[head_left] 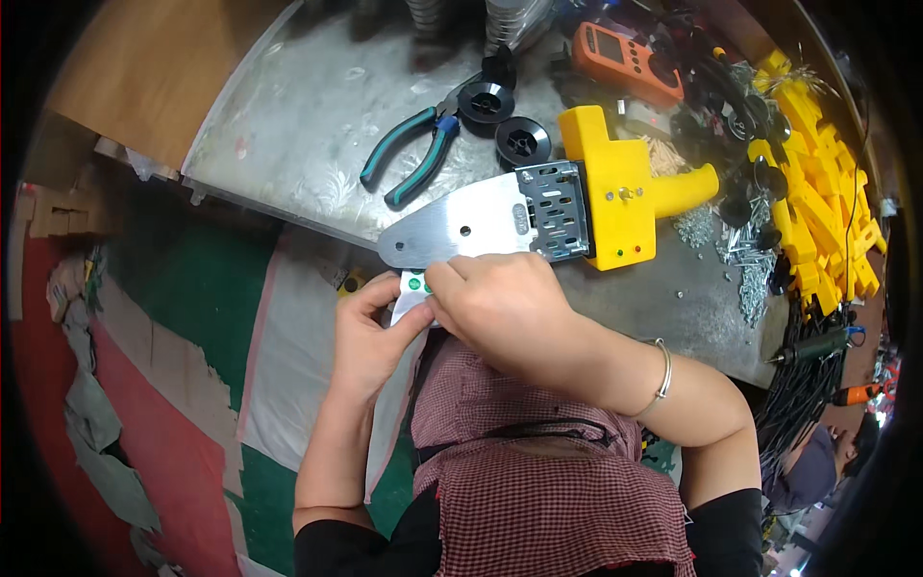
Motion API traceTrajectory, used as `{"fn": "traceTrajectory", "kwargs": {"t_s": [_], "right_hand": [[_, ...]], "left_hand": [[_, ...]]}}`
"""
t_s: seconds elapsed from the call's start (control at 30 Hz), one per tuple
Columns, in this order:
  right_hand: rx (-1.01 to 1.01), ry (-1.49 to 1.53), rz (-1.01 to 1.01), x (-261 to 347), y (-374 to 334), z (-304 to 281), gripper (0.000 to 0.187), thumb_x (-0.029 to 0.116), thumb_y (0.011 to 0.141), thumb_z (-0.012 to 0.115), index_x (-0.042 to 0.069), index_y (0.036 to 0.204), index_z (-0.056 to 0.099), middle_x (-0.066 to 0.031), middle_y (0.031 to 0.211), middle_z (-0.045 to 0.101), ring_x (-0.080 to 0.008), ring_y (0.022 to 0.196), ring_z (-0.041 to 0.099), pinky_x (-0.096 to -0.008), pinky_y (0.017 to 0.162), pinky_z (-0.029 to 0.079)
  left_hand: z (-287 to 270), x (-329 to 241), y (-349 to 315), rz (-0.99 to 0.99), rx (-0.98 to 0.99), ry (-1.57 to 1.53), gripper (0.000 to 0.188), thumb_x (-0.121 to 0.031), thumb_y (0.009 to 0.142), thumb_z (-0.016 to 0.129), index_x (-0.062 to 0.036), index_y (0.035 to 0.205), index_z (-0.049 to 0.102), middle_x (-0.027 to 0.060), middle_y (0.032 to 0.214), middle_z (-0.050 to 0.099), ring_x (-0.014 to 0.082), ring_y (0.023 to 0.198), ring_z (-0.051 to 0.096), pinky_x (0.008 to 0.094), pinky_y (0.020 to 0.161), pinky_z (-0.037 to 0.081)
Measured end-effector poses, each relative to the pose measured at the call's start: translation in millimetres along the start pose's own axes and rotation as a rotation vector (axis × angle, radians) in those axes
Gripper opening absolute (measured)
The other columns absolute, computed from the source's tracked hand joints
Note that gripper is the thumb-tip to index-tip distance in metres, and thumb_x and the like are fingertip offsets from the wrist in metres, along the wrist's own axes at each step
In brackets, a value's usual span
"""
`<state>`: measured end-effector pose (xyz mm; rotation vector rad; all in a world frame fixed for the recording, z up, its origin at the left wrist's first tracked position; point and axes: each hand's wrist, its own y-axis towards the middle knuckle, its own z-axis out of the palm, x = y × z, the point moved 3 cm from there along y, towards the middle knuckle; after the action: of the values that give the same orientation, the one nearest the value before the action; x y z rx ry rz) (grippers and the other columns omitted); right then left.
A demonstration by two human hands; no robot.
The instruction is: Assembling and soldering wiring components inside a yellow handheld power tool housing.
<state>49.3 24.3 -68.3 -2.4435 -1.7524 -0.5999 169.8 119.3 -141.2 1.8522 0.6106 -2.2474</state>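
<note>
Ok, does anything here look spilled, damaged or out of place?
Mildly: loose screws lie in an untidy spread to the right of the yellow tool, and a few small metal bits sit scattered apart on the bench. Whether they were spilled, I can't tell. Nothing looks plainly damaged.

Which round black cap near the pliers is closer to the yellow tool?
The right cap, beside the perforated metal guard; the left cap is farther off, beside the pliers.
</note>
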Motion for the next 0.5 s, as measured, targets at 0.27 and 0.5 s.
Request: {"fn": "traceTrajectory", "kwargs": {"t_s": [0.27, 0.5], "right_hand": [[-0.035, -0.069, -0.004, 7, 4, 3, 0.016, 0.016, 0.08, 0.066, 0.007, 0.077, 0.053, -0.0076, 0.066, 0.06, -0.0252, 0.061, 0.066, -0.0354, 0.052, 0.052], [-0.486, 0.296, 0.216, -27, -42, -64, 0.011, 0.004, 0.077, 0.072, 0.008, 0.085, 0.067, -0.0042, 0.068, 0.064, -0.0183, 0.052, 0.061, -0.0321, 0.051, 0.049]], "left_hand": [[0, -7, -3, 0.101, -0.038, 0.193, 0.018, 0.001, 0.076, 0.074, 0.0033, 0.093, 0.069, 0.0027, 0.081, 0.063, 0.0102, 0.08, 0.058, 0.0246, 0.073, 0.044], [-9, -21, -1, 0.352, -0.267, 0.627, 0.019, -0.001, 0.073, 0.074, 0.002, 0.09, 0.066, 0.0086, 0.083, 0.062, 0.0199, 0.079, 0.059, 0.0311, 0.076, 0.046]]}}
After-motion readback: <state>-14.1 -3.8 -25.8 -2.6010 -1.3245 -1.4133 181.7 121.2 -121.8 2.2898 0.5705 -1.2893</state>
